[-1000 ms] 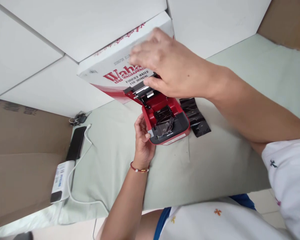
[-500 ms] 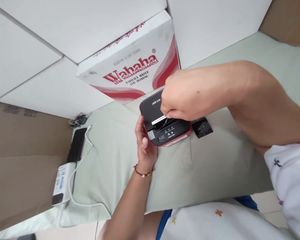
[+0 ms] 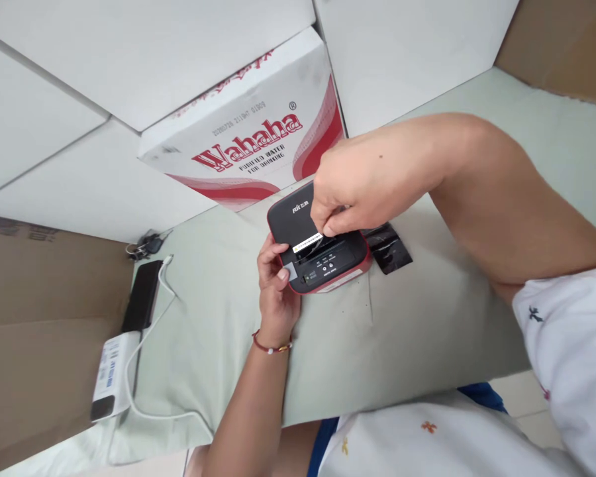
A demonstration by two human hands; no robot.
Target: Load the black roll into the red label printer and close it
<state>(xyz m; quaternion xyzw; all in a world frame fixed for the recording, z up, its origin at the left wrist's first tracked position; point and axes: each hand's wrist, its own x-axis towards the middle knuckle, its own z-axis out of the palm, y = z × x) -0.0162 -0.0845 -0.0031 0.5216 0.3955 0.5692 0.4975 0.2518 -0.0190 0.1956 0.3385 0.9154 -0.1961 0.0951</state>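
Note:
A small black and red label printer [image 3: 291,222] with "FEIE" lettering, a white strip label and a row of small buttons lies on the green cloth. My left hand [image 3: 277,281] grips its left edge, fingertips and thumb on top. Above the printer's right half, my right hand [image 3: 350,199] is closed in a pinch at the slot beside the white label. Something dark and glossy shows in the slot below the fingers, but what they pinch is hidden. A shiny black piece of film [image 3: 390,248] lies just right of the printer, partly under the right hand.
A white and red Wahaha water carton [image 3: 258,149] stands right behind the printer. To the left are keys [image 3: 149,245], a black box-shaped item [image 3: 143,295], a white device [image 3: 112,374] and a white cable [image 3: 166,415]. Brown cardboard [image 3: 44,344] borders the left side.
The raised part by the printer's slot sits lower than before. My left fingertips have come up onto the printer's top. My right hand stays pinched at the slot; the whole view has shifted slightly.

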